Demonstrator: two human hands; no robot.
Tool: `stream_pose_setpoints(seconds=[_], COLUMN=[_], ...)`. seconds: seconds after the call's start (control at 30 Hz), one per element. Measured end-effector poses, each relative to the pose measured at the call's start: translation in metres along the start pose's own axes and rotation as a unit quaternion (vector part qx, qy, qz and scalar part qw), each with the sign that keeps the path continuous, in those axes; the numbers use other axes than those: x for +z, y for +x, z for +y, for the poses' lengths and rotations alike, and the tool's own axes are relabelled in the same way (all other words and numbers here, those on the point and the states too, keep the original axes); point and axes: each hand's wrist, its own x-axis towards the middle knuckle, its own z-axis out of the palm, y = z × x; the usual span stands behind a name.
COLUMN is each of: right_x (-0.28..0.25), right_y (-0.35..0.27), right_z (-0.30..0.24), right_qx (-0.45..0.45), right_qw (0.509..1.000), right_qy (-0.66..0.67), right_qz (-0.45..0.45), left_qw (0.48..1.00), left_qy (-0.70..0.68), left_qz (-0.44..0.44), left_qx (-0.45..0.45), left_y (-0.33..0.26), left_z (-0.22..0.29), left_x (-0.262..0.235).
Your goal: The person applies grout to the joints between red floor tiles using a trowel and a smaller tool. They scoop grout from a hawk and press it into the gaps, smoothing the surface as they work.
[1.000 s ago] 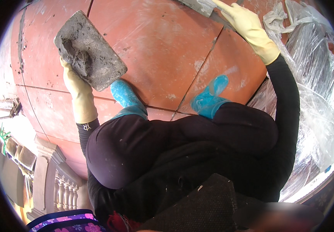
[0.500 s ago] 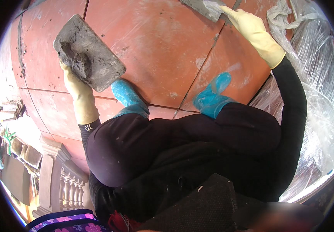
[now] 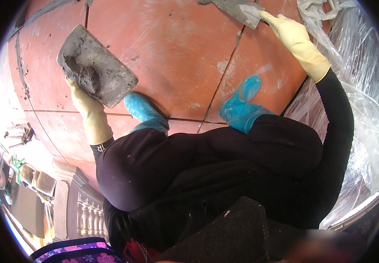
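Note:
My left hand (image 3: 86, 109), in a pale yellow rubber glove, grips from below a flat grey board (image 3: 95, 65) with a lump of wet grey mortar (image 3: 79, 72) on it, held above the red floor tiles (image 3: 172, 48). My right hand (image 3: 292, 37), also gloved, reaches far forward and holds a trowel (image 3: 237, 8) smeared with mortar, its blade lying over a tile joint at the top of the view. Two blue shoe covers (image 3: 242, 105) stand on the tiles below me.
Crumpled clear plastic sheeting (image 3: 364, 101) covers the right side. Dark joints (image 3: 224, 79) run between the tiles. A white stone balustrade (image 3: 73, 206) edges the floor at lower left, with buildings far below beyond it. My dark-clothed knees fill the lower middle.
The view has shifted slightly; the mortar board sits a little lower and to the right in the picture. My right hand with the trowel stays at the tile joint at the top.

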Motion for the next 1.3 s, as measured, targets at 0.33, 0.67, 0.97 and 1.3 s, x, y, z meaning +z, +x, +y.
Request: stream_pose_setpoints(seconds=[0.33, 0.67, 0.97, 1.3], right_x=[0.011, 0.027, 0.036, 0.055], right_y=[-0.024, -0.053, -0.072, -0.091], right_z=[0.017, 0.039, 0.053, 0.064], right_qx=[0.033, 0.049, 0.052, 0.042], right_qw=[0.998, 0.996, 0.997, 0.998], right_qy=[0.029, 0.048, 0.038, 0.039], right_qz=[-0.039, -0.059, -0.053, 0.021], left_qw=[1.000, 1.000, 0.998, 0.999], left_qy=[0.006, 0.000, 0.000, 0.006], left_qz=[-0.003, -0.029, -0.058, -0.027], left_qx=[0.006, 0.009, 0.028, 0.044], left_y=[-0.009, -0.009, -0.010, -0.014], left_z=[0.001, -0.002, -0.004, -0.004], left_x=[0.013, 0.016, 0.017, 0.023])
